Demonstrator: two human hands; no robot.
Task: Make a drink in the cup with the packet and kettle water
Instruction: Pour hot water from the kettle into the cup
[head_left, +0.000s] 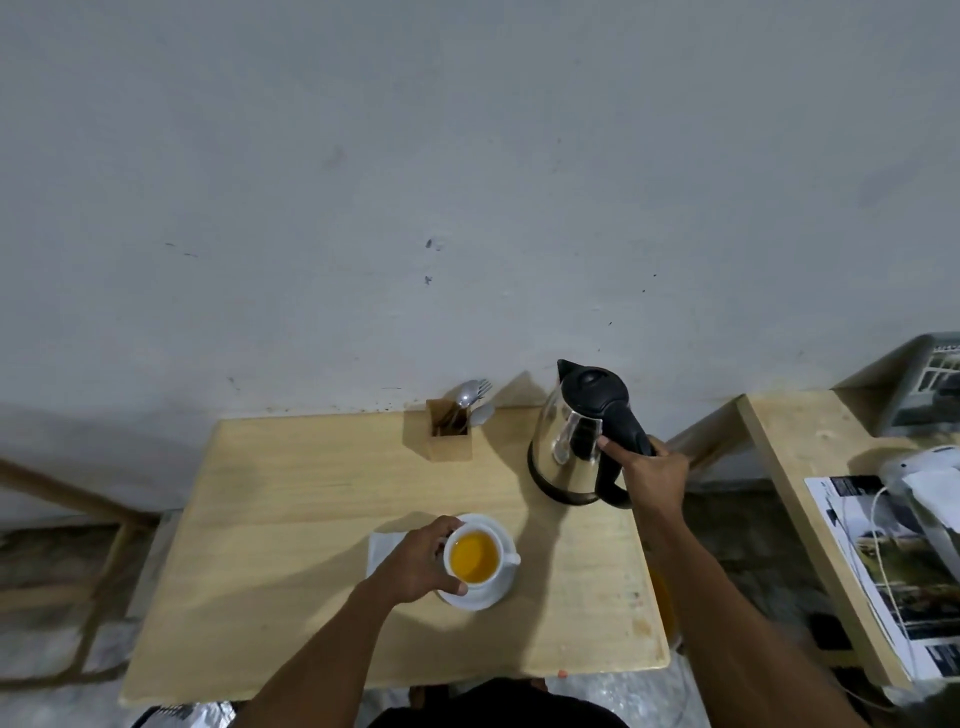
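Observation:
A white cup (494, 581) full of orange-yellow liquid stands on a white saucer (480, 598) near the front middle of the wooden table (291, 519). My left hand (415, 564) wraps around the cup's left side. A steel kettle (569, 457) with a black lid and handle stands upright at the table's back right. My right hand (652, 475) grips its black handle. A white packet or napkin (382, 545) lies flat under my left hand, partly hidden.
A wooden holder (451, 434) with spoons and a fork stands at the back of the table against the grey wall. A second wooden table (810, 467) on the right carries printed papers, a cable and a white object.

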